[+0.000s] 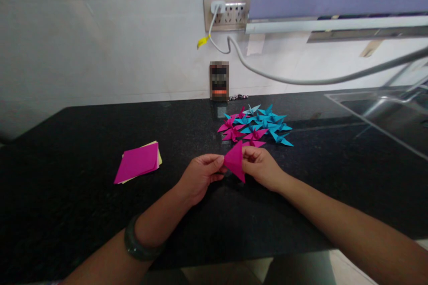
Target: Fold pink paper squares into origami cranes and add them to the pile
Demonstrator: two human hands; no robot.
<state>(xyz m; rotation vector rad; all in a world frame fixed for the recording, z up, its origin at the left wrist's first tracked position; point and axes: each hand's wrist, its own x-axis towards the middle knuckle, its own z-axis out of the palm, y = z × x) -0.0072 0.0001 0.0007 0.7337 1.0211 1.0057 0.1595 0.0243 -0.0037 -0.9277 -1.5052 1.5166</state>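
A folded magenta paper [235,160], shaped like a pointed triangle, is held just above the black countertop [83,213]. My left hand [199,176] pinches its left corner between thumb and fingers. On the other side, my right hand [261,167] grips the paper's right edge with closed fingers. Just behind the hands lies a heap of finished paper cranes [257,125], several magenta and several blue.
A small stack of square paper sheets [138,163], magenta on top with pale yellow beneath, lies to the left. A small dark object [219,81] leans against the white wall. A wall socket [224,13] with a grey cable hangs above. A steel sink [391,113] sits at right.
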